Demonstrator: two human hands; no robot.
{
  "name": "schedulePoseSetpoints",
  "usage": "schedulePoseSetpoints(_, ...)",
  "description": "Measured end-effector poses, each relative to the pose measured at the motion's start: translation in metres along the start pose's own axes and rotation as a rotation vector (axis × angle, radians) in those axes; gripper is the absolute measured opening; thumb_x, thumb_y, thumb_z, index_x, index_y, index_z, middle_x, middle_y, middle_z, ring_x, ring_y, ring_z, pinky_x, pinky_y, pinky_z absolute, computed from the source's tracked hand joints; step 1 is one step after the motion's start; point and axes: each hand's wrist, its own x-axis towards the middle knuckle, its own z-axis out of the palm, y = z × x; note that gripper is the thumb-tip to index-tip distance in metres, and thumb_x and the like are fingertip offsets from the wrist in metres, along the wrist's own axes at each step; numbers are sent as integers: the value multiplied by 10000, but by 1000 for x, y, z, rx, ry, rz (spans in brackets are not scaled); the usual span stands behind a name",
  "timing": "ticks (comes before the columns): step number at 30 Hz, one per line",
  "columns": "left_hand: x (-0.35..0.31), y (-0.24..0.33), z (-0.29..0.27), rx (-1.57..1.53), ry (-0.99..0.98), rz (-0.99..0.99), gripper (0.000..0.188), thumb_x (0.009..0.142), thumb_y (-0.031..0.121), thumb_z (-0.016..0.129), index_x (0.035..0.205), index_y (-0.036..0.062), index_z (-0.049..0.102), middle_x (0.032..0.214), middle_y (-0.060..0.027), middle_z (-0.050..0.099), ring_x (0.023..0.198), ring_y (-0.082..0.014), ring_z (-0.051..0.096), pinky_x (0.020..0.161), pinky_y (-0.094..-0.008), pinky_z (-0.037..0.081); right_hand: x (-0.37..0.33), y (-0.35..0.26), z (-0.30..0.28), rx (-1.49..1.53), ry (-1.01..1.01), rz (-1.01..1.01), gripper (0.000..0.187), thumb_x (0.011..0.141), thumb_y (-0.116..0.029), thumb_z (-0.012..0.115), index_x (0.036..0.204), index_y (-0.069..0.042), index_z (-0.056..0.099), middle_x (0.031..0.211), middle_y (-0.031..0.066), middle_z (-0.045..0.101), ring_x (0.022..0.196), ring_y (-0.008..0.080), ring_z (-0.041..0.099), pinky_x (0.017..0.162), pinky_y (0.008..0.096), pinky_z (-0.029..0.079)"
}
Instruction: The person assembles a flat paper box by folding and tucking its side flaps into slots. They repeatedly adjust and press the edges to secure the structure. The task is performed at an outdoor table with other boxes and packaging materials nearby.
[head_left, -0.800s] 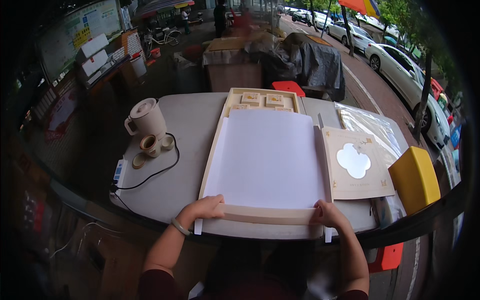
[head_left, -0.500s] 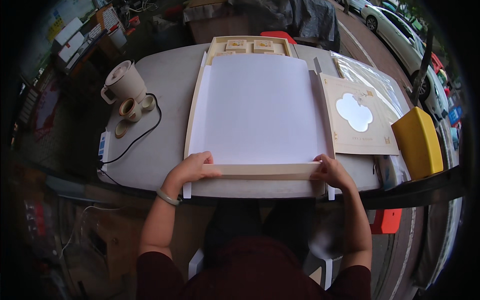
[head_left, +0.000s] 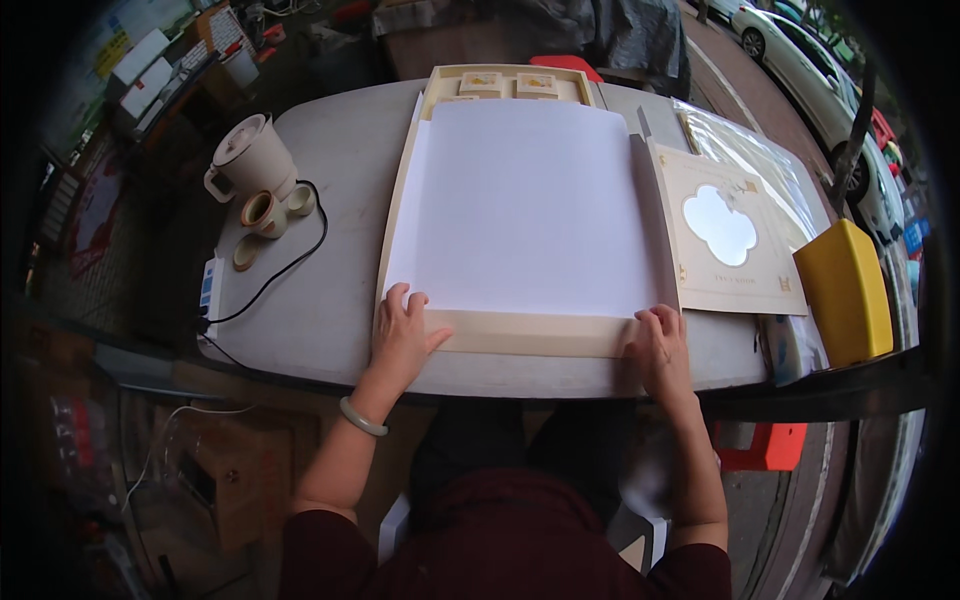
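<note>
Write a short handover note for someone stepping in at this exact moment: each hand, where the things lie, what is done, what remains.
Left hand: flat on the near left corner of the cream flat box.
Right hand: pressing its near right corner.
White sheet lies over the box; the near flap is folded up.
Window lid lies to the right on the table, not fitted.
Left: probably the other flaps, then the lid.

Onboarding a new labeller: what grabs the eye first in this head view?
The large white sheet of paper dominates the middle of the grey table, lying over a flat cream cardboard box panel, whose near edge the left hand and right hand press down at its two corners. At the far right sits a bright yellow box, next to a cream card with a cloud-shaped window; at the far left stands a cream electric kettle.
</note>
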Motion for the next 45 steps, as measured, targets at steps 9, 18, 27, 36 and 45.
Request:
schedulePoseSetpoints(9, -44, 74, 41, -32, 7, 346, 463, 805, 141, 683, 1249, 41, 597, 1469, -158, 414, 1366, -350, 367, 1098, -602, 282, -24, -89, 43, -67, -152, -118, 621, 858, -302, 695, 1396, -75, 483, 1476, 114, 429, 1401, 373, 330, 1091, 620, 283)
schedulePoseSetpoints(18, -26, 72, 38, -99, -148, 344, 970, 699, 550, 770, 1455, 52, 419, 1578, -158, 275, 1480, -378, 184, 1118, -682, 167, -7, -88, 49, -2, -241, -135, 837, 830, -521, 671, 1448, -19, 414, 1517, 195, 334, 1438, 384, 274, 1140, 589, 234)
schedulePoseSetpoints(27, -22, 75, 39, -17, -275, 302, 1124, 597, 633, 797, 1471, 53, 393, 1578, -151, 273, 1480, -384, 174, 1134, -671, 133, 1, -97, 59, 47, -371, -241, 1000, 831, -717, 521, 1482, 22, 349, 1574, 193, 283, 1490, 347, 194, 1190, 531, 141)
schedulePoseSetpoints(36, -29, 48, 16, 32, -258, 278, 1051, 589, 714, 767, 1443, 174, 480, 1560, -154, 310, 1459, -394, 228, 1126, -663, 182, -20, -45, 24, 15, -405, -199, 979, 815, -742, 529, 1479, -38, 380, 1568, 134, 325, 1475, 310, 247, 1195, 471, 178)
schedulePoseSetpoints(45, -32, 69, 12, 38, -195, 247, 1031, 596, 760, 732, 1327, 56, 547, 1517, -238, 325, 1456, -426, 205, 1131, -661, 159, -28, -54, 19, -64, -335, -191, 953, 814, -747, 537, 1436, -30, 443, 1534, 141, 381, 1436, 325, 322, 1166, 486, 243)
